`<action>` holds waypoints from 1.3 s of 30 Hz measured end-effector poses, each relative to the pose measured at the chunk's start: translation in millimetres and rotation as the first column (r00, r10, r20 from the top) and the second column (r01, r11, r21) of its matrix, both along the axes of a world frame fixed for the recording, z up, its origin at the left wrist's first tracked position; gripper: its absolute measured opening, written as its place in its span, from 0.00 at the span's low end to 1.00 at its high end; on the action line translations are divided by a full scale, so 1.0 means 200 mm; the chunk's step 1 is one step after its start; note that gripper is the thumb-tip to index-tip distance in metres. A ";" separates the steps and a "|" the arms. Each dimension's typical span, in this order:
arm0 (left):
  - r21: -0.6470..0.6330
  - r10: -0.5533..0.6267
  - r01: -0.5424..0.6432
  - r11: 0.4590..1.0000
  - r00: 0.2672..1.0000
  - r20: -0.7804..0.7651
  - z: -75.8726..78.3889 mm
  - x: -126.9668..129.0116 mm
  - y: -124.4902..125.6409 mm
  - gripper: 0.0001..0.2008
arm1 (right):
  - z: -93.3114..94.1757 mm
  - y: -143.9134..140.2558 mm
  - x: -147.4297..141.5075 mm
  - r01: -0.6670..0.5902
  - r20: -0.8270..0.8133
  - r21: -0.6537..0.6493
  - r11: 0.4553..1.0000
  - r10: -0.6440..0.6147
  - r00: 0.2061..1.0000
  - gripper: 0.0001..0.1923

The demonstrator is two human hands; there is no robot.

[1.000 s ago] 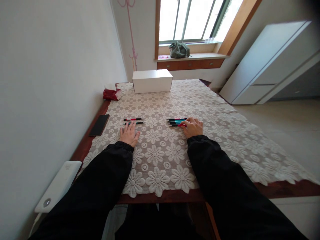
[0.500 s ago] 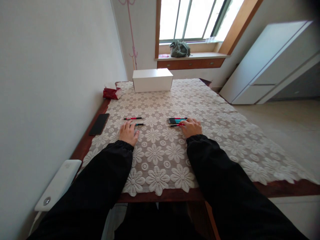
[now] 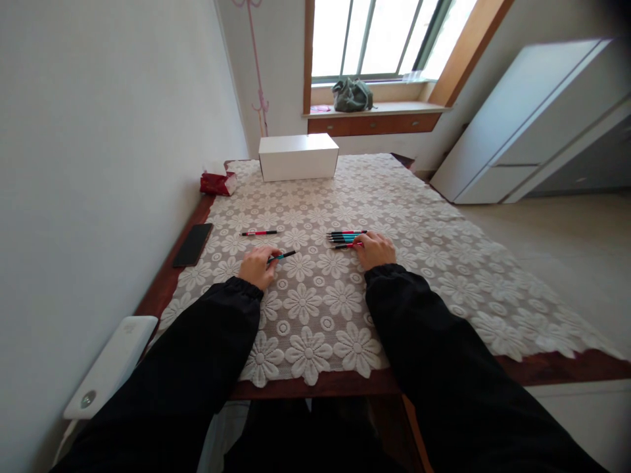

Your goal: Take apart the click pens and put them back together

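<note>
Hands and pens on a lace tablecloth (image 3: 304, 303), as I view them remotely: the left hand (image 3: 256, 267) is closed on a teal-and-black pen (image 3: 288, 255), its free end pointing rightward; whether that pen clears the cloth I cannot tell; the right hand (image 3: 377, 251), well apart from the left, pinches the right end of a red-and-black pen (image 3: 341, 246), just beside a row of pens (image 3: 345, 238); a lone pen (image 3: 259, 232) lies beyond the left hand; I judge each barrel light, stiff and smooth, liable to roll; I would grasp it at mid-barrel between thumb and forefinger, sparing the slender tip, probably its most fragile part.
</note>
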State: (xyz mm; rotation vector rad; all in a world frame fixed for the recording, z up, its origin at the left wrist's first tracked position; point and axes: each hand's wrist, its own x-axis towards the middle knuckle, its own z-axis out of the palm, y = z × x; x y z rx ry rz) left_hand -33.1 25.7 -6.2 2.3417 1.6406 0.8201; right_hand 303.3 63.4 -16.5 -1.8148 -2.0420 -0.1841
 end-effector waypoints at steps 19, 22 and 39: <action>-0.050 -0.165 0.213 0.976 0.865 0.474 0.02 0.08 -0.05 0.11 | 0.05 -0.03 -0.08 -0.234 -0.242 0.057 0.971 0.240 0.940 0.09; -0.123 -0.121 0.262 0.957 0.749 0.652 0.03 0.10 -0.06 0.13 | 0.08 -0.10 -0.18 -0.501 -0.341 0.074 0.862 0.494 0.800 0.11; -0.077 -0.161 0.247 0.966 0.806 0.569 0.05 0.15 -0.13 0.10 | 0.05 -0.27 -0.36 -0.622 -0.321 -0.006 0.783 0.588 0.743 0.10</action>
